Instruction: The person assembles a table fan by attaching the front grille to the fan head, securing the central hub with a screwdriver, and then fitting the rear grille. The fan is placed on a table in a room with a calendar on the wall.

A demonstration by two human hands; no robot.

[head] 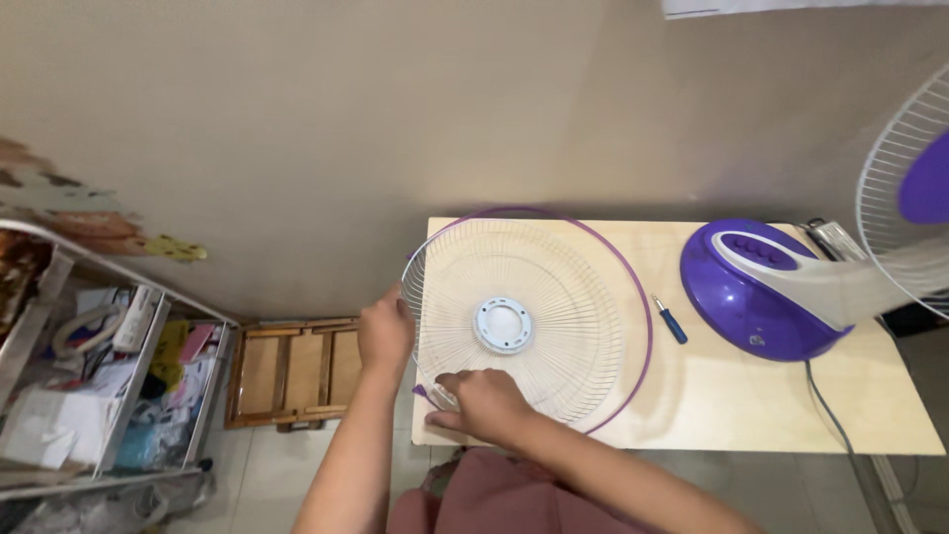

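Observation:
A round white wire fan guard (554, 297) with a pale blue centre ring (503, 325) lies flat on the light wooden table (751, 405). A thin purple rim band (633, 272) curves around its far and right side, loose from the guard. My left hand (384, 334) grips the guard's left edge. My right hand (484, 403) holds the guard's near edge where the purple band ends.
A small blue-handled screwdriver (670, 319) lies right of the guard. A purple and white fan base (761, 287) stands further right, its caged head (905, 208) at the frame edge. A folded wooden frame (292, 371) and a cluttered wire rack (89, 376) sit on the left.

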